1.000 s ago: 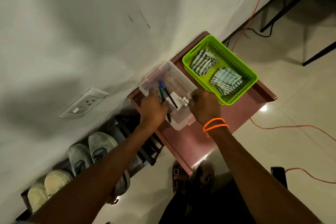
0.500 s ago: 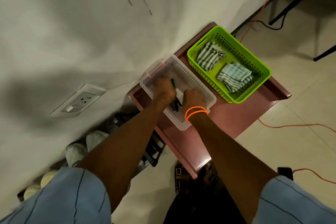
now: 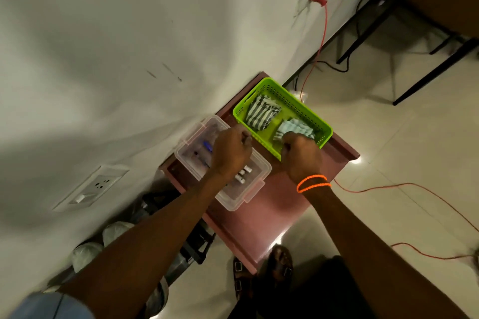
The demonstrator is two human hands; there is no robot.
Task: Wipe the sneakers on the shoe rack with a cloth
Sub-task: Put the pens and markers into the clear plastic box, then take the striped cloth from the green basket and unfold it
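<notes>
A view from above, looking down at a person's two bare arms reaching forward over a small reddish table set against a pale wall.

Nearest the viewer, the person's feet in dark sandals stand on a glossy tiled floor. At the lower left, under the left forearm, pale sneakers sit on a dark shoe rack by the wall, partly hidden and blurred.

Further out, a clear plastic box rests on the table, holding pens and small white items. A moment ago both hands were busy inside this box. Now the right hand, with orange bands at the wrist, has moved across into the green basket just beyond. Its fingers curl down onto the nearer striped cloth; whether they already pinch it cannot be told. The left hand still hovers over the clear box, knuckles up, fingers loosely curled toward the basket's near rim, holding nothing that can be seen.

This suggests the person is picking up a cloth, the first step before any wiping; the sneakers look untouched.

A second striped cloth lies at the basket's far end. Beyond, an orange cord runs up the wall.
</notes>
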